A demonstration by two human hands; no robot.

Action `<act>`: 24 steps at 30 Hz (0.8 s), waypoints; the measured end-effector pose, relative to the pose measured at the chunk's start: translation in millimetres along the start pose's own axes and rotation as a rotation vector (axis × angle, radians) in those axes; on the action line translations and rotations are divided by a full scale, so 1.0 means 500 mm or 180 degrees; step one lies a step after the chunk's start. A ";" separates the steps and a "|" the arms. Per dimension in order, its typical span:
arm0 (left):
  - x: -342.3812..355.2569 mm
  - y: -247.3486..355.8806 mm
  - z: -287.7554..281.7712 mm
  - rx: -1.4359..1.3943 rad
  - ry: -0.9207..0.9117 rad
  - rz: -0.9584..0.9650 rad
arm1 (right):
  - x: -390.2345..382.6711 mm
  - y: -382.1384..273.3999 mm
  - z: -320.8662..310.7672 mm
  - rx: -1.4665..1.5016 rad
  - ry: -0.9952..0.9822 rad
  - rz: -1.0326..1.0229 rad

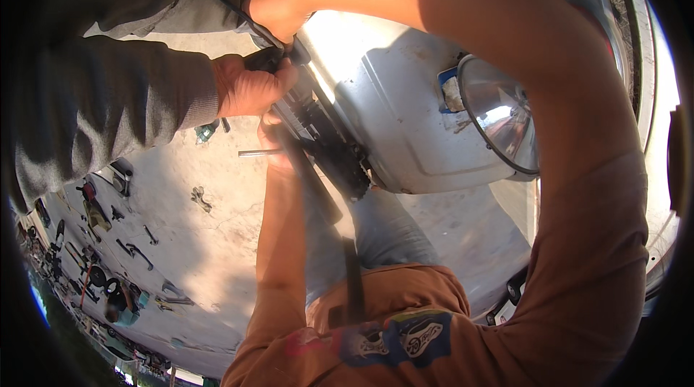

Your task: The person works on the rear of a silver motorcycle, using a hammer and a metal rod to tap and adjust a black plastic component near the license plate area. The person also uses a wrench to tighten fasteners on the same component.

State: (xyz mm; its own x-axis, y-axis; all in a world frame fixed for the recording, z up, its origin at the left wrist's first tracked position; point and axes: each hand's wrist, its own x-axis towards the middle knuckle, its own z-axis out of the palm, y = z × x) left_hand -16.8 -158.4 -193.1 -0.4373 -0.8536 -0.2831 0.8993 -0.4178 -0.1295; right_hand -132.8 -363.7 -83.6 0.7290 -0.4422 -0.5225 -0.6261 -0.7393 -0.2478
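A long dark ribbed part [318, 130] slants along the edge of a silver vehicle body panel [405, 126]. My left hand [277, 142] is closed against its near side, and a thin metal rod [258, 153] sticks out to the left from the fingers. My right arm arches over the panel, bringing my right hand [278, 16] to the far end of the part; its fingers are mostly hidden there. Between my hands, another person's hand [249, 87] in a grey sleeve [116, 105] grips a black piece [266, 59] at that far end.
A round lamp [510, 113] with a clear lens is on the panel's right. Tools and loose parts [137, 253] lie scattered over the concrete floor [217, 228] at left. A small metal piece [201, 199] lies nearer. A black cord [224, 0] hangs by the other person.
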 end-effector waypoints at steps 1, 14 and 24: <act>0.001 -0.007 0.013 0.0115 0.0075 0.0137 | 0.011 0.005 0.002 0.0121 -0.0097 -0.0131; -0.031 -0.034 0.042 0.0584 0.0817 0.0119 | 0.088 0.037 0.027 0.0156 -0.0585 -0.0887; -0.048 -0.038 0.053 0.1193 0.1091 0.0513 | 0.065 0.040 0.024 0.0521 -0.0466 -0.0807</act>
State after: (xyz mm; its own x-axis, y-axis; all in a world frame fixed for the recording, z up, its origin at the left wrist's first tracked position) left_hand -23.6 -138.6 -158.6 -0.2098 -0.7917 -0.5738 0.8630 -0.4258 0.2720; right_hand -125.1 -386.6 -115.3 0.8272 -0.1680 -0.5363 -0.4746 -0.7199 -0.5065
